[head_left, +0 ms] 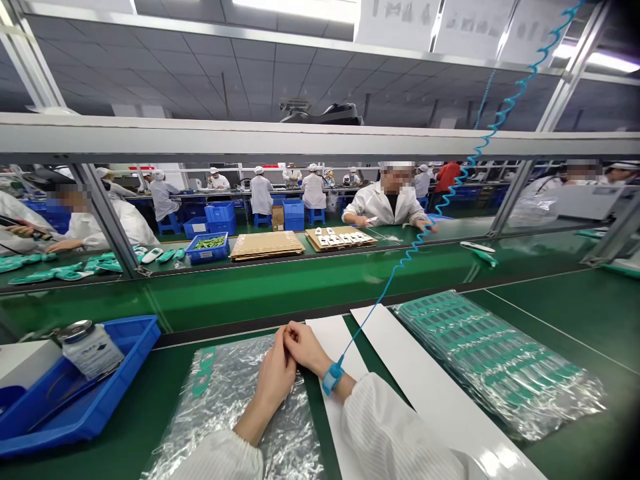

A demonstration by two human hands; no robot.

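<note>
My left hand (pixel 277 371) and my right hand (pixel 305 347) meet at the fingertips above a clear plastic sheet (pixel 240 413). Both are closed in a pinch, and whatever lies between the fingers is hidden. A blue wrist strap (pixel 333 378) circles my right wrist, its coiled blue cord (pixel 400 263) running upward. Green ring-shaped pieces (pixel 203 380) lie at the sheet's upper left corner. White strips (pixel 400 373) run along the bench under and beside my right forearm.
Plastic-wrapped sheets of green pieces (pixel 490 353) are stacked at the right. On the left sits a blue tray (pixel 95 413) holding a jar (pixel 90 350). Past the bench, a green conveyor belt (pixel 240 283) crosses. A co-worker (pixel 387 200) sits opposite, near cardboard sheets (pixel 267 245) and a blue bin (pixel 207 252).
</note>
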